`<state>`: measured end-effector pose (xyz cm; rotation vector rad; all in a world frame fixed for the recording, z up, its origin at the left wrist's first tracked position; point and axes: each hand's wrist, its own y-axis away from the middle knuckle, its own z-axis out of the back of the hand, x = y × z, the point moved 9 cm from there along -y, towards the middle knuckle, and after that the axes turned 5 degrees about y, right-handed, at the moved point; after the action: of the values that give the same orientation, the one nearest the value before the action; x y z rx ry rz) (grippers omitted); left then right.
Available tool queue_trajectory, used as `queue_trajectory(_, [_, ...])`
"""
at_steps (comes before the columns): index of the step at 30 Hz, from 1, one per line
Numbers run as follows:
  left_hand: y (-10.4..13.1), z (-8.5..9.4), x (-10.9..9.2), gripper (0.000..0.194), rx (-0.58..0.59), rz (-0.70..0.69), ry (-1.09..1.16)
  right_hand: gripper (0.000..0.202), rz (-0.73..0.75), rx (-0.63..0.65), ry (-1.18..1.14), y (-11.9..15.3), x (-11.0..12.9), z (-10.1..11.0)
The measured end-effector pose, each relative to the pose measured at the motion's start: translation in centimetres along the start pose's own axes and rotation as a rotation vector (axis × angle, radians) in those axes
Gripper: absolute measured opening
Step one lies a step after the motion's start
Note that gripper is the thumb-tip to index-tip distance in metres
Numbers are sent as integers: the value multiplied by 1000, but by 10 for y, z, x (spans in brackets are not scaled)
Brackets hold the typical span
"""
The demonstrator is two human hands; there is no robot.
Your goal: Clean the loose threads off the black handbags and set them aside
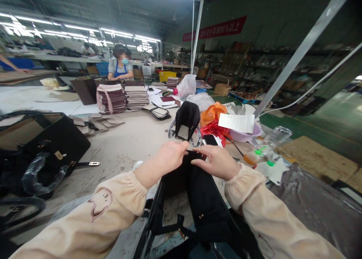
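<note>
A black handbag (209, 202) lies close in front of me, its dark fabric stretching from my body toward the table. My left hand (166, 159) is closed, pinching the bag's far edge with thumb and fingertips. Opposite it, my right hand (217, 161) grips the same edge, thumb on the near side and fingers bent over the top. Small gold-coloured metal bits show on the bag; its lower part runs out of view. Just beyond my hands stands a smaller black bag (187, 117) with plastic-wrapped handles.
Finished-looking black bags (65, 149) crowd the left. Stacks of brown-edged panels (137, 97) stand farther back. To the right are an orange plastic bag (213, 114), a phone (209, 139), a lilac basin (246, 134) and bottles (254, 155). A masked person (121, 65) sits across the table.
</note>
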<state>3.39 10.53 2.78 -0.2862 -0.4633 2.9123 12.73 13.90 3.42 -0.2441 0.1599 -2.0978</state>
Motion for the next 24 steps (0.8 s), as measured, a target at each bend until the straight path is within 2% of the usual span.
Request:
queue_trajectory(6, [0,-3,2,16,27,6,-9,20,-4,7,159,-13,6,-3])
queue_trajectory(15, [-1,-2,3,17,54,35,-1,23,-12,-28,270,-17,12,-6])
queue_trajectory(20, [-1,-3,6,17,52,70,-10,27,-32,-2,223,-16,6,-6])
queue_trajectory(24, [0,-2,4,17,35,41,5,37,-83,68,20,-9,-11,-13])
